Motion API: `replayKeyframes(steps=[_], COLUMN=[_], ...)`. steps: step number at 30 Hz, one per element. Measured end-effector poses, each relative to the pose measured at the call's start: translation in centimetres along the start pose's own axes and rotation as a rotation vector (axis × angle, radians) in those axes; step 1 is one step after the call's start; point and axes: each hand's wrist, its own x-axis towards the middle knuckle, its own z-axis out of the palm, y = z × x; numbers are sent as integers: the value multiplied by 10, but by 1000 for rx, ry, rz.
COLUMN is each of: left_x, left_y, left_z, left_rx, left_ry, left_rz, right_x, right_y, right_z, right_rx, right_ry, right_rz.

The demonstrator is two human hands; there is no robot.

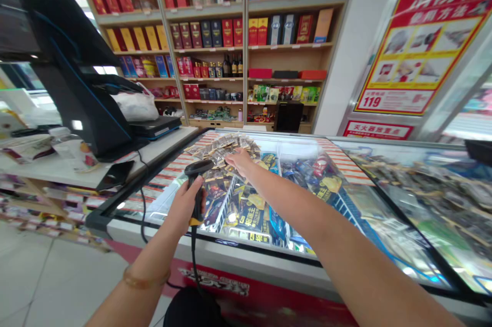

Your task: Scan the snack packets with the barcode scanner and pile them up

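My left hand (pixel 188 199) is wrapped round the handle of a black barcode scanner (pixel 198 167) with yellow trim at the base of its grip. Its cable hangs down in front of the freezer. Farther forward, my right hand (pixel 240 161) reaches over the glass to a heap of small clear-and-brown packets (pixel 215 148). Its fingers are bent together at the packets, and whatever is between them is too small to make out. Under both hands lies the glass top of a chest freezer (pixel 171 191), with bagged frozen goods (pixel 249 209) in wire baskets below.
To the left, a counter (pixel 169 137) carries a black checkout terminal (pixel 77 70), a phone (pixel 115 174) and a white plastic bag (pixel 136 106). More packets (pixel 426 199) lie on the right-hand glass. Shelves of boxed goods (pixel 207 35) stand behind.
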Motion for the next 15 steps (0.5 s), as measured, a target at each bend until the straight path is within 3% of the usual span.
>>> replayKeyframes(steps=[3,6,12,15], left_x=[2,3,-4,-10], left_y=[-4,-9,-15,-17], left_z=[18,47,135,182], left_rx=[17,18,-26,-50], left_ry=[-61,-134,-314,-414], left_rz=[-4,3,17,30], right_x=[-4,-7,-18,-31], right_y=[-2,-11,-54,-81], right_z=[-31,-88,-253,-341], right_rx=[-26,-112,-391,-740], right_ry=[5,27,344,542], right_rz=[-104,-196,-336,-438])
